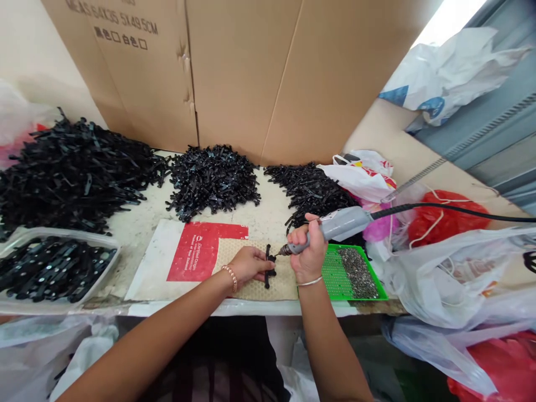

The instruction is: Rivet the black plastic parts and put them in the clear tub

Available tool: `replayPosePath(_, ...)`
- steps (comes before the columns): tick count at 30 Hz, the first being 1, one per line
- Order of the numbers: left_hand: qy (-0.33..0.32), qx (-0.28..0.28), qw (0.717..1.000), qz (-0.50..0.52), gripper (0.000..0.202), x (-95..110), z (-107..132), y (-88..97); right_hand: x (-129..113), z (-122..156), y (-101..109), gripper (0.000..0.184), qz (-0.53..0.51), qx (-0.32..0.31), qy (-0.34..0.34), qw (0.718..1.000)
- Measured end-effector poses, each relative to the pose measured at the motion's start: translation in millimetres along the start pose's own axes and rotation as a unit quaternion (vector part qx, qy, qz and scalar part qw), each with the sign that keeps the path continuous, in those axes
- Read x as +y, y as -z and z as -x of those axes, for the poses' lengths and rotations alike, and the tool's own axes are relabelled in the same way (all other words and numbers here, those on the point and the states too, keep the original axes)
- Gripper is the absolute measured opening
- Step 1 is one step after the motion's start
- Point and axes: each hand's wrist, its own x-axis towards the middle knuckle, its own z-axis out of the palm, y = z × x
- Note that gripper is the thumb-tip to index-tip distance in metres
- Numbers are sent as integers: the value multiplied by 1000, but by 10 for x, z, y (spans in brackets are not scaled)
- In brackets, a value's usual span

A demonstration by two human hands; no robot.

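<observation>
My left hand is closed on a small black plastic part that rests on a beige mesh mat. In my right hand I grip a grey electric screwdriver, wrapped in my fingers, and its tip touches the black part from the right. A black cable runs off the tool to the right. Just right of my right hand lies a green tray holding several small metal screws.
Three heaps of black plastic parts lie along the back of the table before a cardboard wall. A clear tub of black parts stands at the left. Plastic bags crowd the right side. A red-and-white sheet lies under the mat.
</observation>
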Motion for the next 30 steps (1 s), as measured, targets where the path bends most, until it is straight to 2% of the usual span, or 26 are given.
replayPosePath(4,-9,-13,1000,7,25,-25,-24,12,73,-2,-60,37,7,10,-7,1000)
replayPosePath(10,-10,-13,1000,11,26,-36,-35,18,73,7,-35,39,33,7,-3,999)
replayPosePath(23,-10,-14,1000,13,30,-48,-46,19,111,11,-2,38,19,16,0,1000)
replayPosePath(30,-6,-16,1000,9,26,-35,-29,1,122,17,8,37,33,14,4,999)
